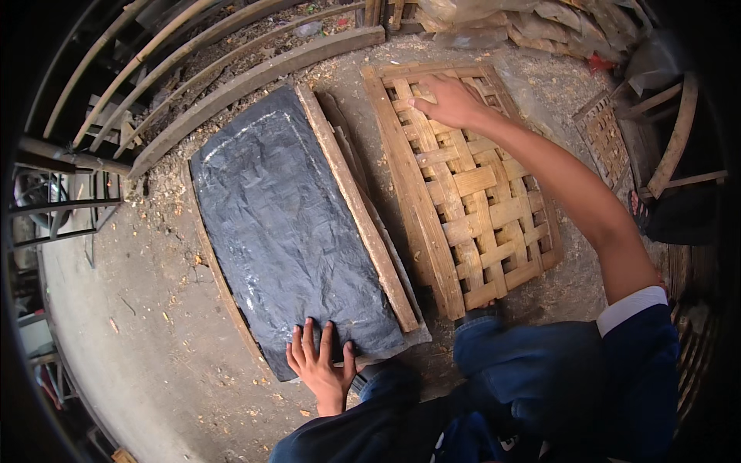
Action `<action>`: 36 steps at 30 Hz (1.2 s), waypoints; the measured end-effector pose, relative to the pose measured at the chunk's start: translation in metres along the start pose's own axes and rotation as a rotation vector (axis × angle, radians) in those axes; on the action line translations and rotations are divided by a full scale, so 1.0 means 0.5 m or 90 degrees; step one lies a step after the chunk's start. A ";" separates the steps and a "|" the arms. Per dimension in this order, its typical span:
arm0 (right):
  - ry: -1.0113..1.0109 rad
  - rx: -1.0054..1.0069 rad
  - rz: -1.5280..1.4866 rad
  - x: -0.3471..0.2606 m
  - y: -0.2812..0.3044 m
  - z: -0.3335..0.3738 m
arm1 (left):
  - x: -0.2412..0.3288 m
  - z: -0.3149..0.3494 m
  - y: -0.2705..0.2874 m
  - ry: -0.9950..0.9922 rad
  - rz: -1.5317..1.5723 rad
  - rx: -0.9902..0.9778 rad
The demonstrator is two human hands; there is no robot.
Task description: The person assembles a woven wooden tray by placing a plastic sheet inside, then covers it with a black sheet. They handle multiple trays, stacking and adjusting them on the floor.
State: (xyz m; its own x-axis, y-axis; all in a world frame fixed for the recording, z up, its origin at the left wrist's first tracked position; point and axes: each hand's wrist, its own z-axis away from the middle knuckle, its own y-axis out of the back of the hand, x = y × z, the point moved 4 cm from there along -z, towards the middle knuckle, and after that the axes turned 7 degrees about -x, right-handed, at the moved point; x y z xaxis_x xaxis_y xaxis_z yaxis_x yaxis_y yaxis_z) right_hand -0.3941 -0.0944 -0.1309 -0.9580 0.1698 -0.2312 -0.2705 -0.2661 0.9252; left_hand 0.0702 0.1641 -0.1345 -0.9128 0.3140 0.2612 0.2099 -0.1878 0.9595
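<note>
My left hand (319,372) lies with spread fingers on the near end of a black plastic sheet (285,224). The wrinkled sheet covers a long wood-edged panel on the ground, with a pale wooden strip (356,208) along its right side. My right arm reaches far forward over a woven bamboo tray (472,181) in a wooden frame. At the tray's far end my right hand (448,102) rests on the weave, thumb and fingers apart, with nothing seen in it. The tray stands right of the black sheet, apparently on a stack of similar frames.
A wooden beam (262,86) and bamboo rails (127,62) run along the far left. Piled sacks (540,27) lie at the back. A smaller woven panel (603,139) and a wooden stand (671,139) are at the right. Crumbs litter the concrete floor (147,309).
</note>
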 end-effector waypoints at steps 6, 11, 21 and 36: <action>-0.048 -0.061 -0.047 -0.036 -0.115 0.144 | -0.002 -0.023 0.012 -0.053 0.001 0.043; 0.001 0.014 -0.023 -0.099 -0.153 0.192 | -0.014 -0.031 0.022 -0.039 0.029 0.032; -0.025 0.019 -0.022 -0.120 -0.175 0.210 | 0.007 -0.066 0.040 -0.065 0.048 0.062; -0.205 0.159 -0.326 0.473 0.431 0.504 | -0.056 -0.060 0.070 -0.032 0.052 0.128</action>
State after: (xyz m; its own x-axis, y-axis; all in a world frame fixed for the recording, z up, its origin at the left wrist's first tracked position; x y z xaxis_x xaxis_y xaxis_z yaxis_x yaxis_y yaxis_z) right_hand -0.6550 0.1277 0.0894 -0.6269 0.5021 -0.5958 -0.6174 0.1463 0.7729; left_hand 0.0927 0.1208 -0.1116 -0.8722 0.3528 0.3388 0.3525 -0.0268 0.9354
